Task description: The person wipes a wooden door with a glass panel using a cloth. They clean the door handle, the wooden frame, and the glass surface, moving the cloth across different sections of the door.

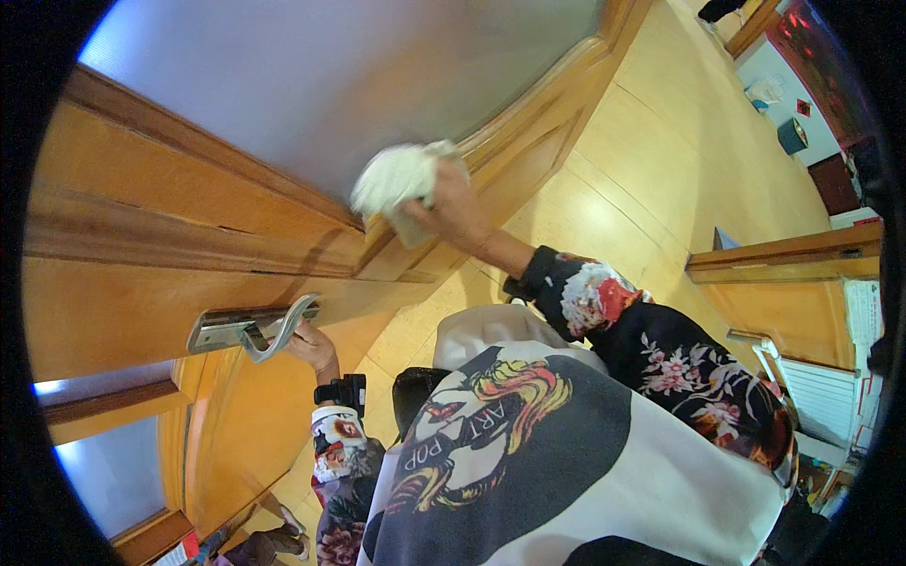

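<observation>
My right hand (453,205) holds a bunched white cloth (396,184) against a wooden door (283,244). Under the cloth is the lower corner of the frame around a frosted glass pane (368,85); the hand and cloth are slightly blurred. Lower on the left, my left hand (311,347) grips the curved metal door handle (287,327), its fingers partly hidden behind the lever. The handle is mounted on a metal plate (216,331). A black strap with a small device (343,393) is around my left wrist.
Pale tiled floor (623,177) runs along the door's right side. Another wooden door edge (778,262) with a handle (754,339) juts in at right. Another person's legs (276,541) show at lower left, and a foot (708,25) at top right. A dark box (791,136) stands by the far wall.
</observation>
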The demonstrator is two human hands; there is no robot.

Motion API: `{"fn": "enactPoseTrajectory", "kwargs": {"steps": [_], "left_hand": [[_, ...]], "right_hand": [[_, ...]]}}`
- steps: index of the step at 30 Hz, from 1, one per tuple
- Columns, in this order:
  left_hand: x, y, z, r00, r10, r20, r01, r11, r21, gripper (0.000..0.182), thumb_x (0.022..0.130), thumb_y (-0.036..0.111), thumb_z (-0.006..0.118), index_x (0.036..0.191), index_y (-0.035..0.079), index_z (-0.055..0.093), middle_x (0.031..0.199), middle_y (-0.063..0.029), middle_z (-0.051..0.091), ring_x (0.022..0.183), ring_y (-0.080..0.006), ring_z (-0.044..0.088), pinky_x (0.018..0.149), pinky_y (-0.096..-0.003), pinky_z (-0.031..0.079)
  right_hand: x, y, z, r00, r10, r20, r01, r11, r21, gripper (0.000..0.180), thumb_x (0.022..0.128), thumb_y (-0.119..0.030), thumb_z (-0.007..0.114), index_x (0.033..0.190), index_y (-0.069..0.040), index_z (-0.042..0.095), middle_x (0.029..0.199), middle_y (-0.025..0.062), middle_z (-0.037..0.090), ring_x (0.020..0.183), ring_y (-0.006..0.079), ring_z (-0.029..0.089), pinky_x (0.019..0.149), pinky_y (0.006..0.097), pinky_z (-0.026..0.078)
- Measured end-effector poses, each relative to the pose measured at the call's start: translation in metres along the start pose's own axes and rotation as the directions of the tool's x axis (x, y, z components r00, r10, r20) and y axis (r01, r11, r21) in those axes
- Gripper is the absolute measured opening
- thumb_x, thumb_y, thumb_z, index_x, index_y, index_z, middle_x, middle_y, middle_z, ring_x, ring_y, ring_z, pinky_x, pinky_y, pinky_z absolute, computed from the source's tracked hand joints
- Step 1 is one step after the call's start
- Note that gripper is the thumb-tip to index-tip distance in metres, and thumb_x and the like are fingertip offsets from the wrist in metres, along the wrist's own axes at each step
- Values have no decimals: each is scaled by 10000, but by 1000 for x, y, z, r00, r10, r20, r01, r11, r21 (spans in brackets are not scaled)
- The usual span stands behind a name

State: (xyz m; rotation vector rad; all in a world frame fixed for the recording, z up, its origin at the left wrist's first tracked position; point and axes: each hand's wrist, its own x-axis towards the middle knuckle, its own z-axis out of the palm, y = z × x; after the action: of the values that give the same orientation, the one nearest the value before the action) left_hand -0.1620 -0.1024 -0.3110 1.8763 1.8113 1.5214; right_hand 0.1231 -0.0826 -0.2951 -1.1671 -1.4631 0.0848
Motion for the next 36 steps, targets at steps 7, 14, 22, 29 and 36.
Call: {"fn": "enactPoseTrajectory", "kwargs": {"steps": [7,14,22,29,36], "left_hand": [[7,8,-2,996,63,58,-63,998,-1,788,858,414,460,1302,-53,6,1288,-269,176,1109,-326,300,940,-383,248],[7,7,2,998,24,57,-24,1000,-7,785,863,392,460,1298,-63,-10,1294,-292,163,1136,-347,286,960,-400,226],[8,9,5,995,82,50,-79,995,-59,769,865,339,476,1301,-52,-23,1313,-266,132,1183,-327,214,990,-406,175],[8,8,9,997,74,36,-74,997,-9,802,857,368,485,1299,-56,-33,1318,-263,111,1187,-319,206,991,-406,175],[9,3,13,995,86,41,-83,995,-53,825,854,402,476,1296,-68,-38,1316,-277,124,1173,-323,239,979,-398,210]], "right_hand": [[6,-14,13,978,-127,165,134,991,-30,355,625,-177,652,907,-11,513,897,146,481,846,321,485,753,398,392],[3,9,-1,958,159,239,-124,980,-156,321,704,-240,574,945,-33,527,951,186,531,885,331,518,787,409,409],[-3,94,-47,848,517,-120,-530,838,-132,344,743,-247,530,987,-5,532,867,227,583,827,371,561,727,407,439],[5,119,-86,739,612,-280,-645,763,-36,354,718,-145,551,1058,-61,498,1043,169,553,927,336,538,771,368,427],[6,94,-33,957,152,-246,-207,954,-217,385,649,-58,596,1027,-72,523,1032,157,514,1020,350,446,871,386,362]]}}
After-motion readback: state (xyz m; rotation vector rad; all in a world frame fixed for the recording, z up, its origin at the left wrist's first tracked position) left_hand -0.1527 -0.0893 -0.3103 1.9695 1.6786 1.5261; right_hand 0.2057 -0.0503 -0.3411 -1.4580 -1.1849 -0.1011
